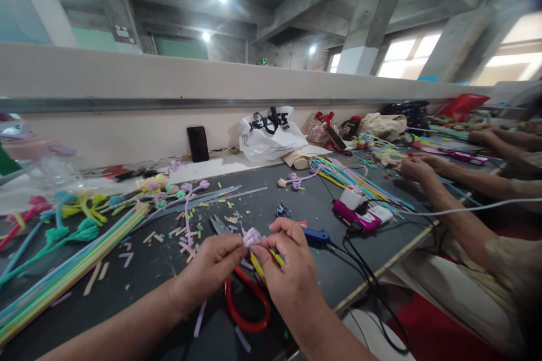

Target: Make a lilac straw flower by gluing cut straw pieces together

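Observation:
A small light purple flower (253,237) made of fuzzy chenille stem is pinched between my two hands over the dark table. My left hand (212,262) has its thumb and forefinger closed at the flower's left side. On the other side, my right hand (290,265) grips it with thumb and index finger, the other fingers curled. Below them lie scissors with red handles (266,316), blades pointing away to the left. Yellow handles (257,268) of another tool are partly hidden by my right hand. A blue-handled tool (317,236) with a cord lies just beyond it.
Bundled chenille stems (95,268) and finished fuzzy flowers (87,231) lie on the left. A purple power strip (358,217) with cords is at right. Behind stand a phone (198,144) and white bag (271,135). Co-workers' hands (417,169) work further right.

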A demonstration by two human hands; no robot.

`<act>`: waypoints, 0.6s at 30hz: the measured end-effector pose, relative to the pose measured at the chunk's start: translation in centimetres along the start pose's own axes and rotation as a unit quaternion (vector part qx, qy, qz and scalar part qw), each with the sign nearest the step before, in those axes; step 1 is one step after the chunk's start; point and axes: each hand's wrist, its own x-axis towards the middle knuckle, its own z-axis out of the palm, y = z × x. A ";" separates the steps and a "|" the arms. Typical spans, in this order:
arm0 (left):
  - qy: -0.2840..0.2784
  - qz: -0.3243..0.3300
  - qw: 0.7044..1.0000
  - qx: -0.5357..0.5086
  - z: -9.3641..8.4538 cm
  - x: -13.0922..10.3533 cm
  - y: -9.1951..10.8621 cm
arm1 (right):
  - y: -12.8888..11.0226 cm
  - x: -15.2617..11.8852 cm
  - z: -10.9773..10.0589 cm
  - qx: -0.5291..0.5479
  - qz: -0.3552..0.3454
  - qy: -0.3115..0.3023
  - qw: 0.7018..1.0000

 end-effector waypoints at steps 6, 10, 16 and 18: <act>-0.021 -0.035 0.998 -0.037 0.1 0.1 -0.2 | 0.0 -0.1 0.1 0.008 -0.027 -0.002 1.000; -0.023 -0.049 0.997 -0.046 0.0 0.0 0.0 | 0.0 -0.1 0.2 0.017 -0.034 -0.014 0.999; -0.025 -0.038 0.998 -0.032 0.0 0.0 0.1 | -0.1 -0.1 0.2 0.046 -0.045 -0.026 0.998; -0.026 -0.036 0.999 -0.028 0.1 0.0 0.1 | -0.1 -0.2 0.3 0.050 -0.047 -0.029 0.997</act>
